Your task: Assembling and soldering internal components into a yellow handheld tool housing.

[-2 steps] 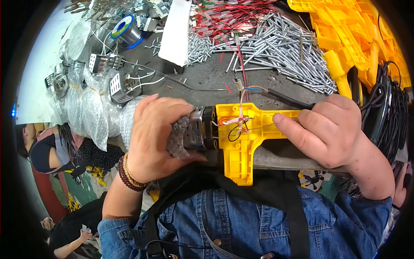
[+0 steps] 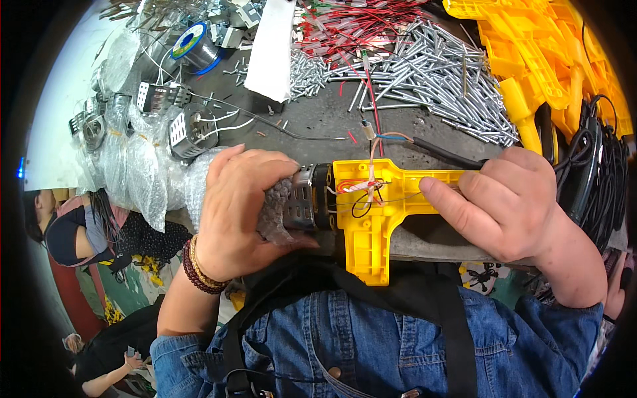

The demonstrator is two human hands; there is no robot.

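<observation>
My left hand [image 2: 242, 199] is wrapped round a bubble-wrapped perforated metal barrel [image 2: 302, 197], with a black collar at its right end. The collar meets a yellow plastic housing half [image 2: 363, 245], a T-shaped shell lying open side up. Inside the shell run white, red and black wires [image 2: 365, 192] and a thin bare lead. My right hand [image 2: 501, 202] is closed over the shell's right arm, one finger stretched along it. A black power cable [image 2: 444, 152] passes under that hand; its blue and brown wires lead to a small connector [image 2: 367, 130] above the shell.
Behind lie a heap of long screws [image 2: 431, 73], red-wired parts [image 2: 352, 26] and a solder spool [image 2: 194, 48]. More bubble-wrapped barrels [image 2: 142, 159] crowd the left. Yellow housings [image 2: 531, 53] and coiled black cables [image 2: 600, 172] fill the right. Other people are at the left edge.
</observation>
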